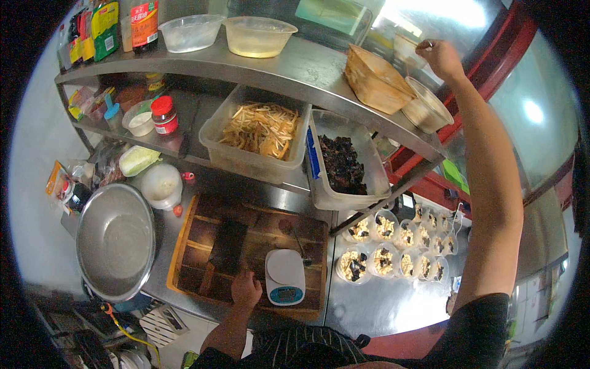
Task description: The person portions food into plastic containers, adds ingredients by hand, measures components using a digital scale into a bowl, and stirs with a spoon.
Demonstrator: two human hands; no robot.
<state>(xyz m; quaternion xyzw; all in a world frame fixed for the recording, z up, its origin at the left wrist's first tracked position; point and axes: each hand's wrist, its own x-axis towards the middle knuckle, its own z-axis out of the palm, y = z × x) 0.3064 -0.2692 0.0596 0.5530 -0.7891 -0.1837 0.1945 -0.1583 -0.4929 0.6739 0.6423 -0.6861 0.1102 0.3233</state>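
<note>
My left hand (246, 289) rests with curled fingers at the near part of a wet wooden cutting board (295, 230), beside a dark, broad blade that looks like a cleaver (229, 244). Whether it grips anything is hidden. To its right on the board stands a white digital kitchen scale (285, 276) with a blue-framed display. My right hand (440, 57) is raised at the upper right, above the steel shelf's end, fingers bent together. Below it are a round plastic tub (426, 105) and a brownish rectangular container (378, 80). A small pale glint shows at its fingertips; I cannot tell what it is.
A plastic bin of pale sliced strips (295, 157) and another of dark wood-ear-like pieces (380, 177) sit on the lower shelf. Several filled plastic cups (383, 260) stand at right. A steel bowl (115, 240) is at left. Sauce bottles (144, 25) and plastic bowls (260, 37) line the upper shelf (313, 64).
</note>
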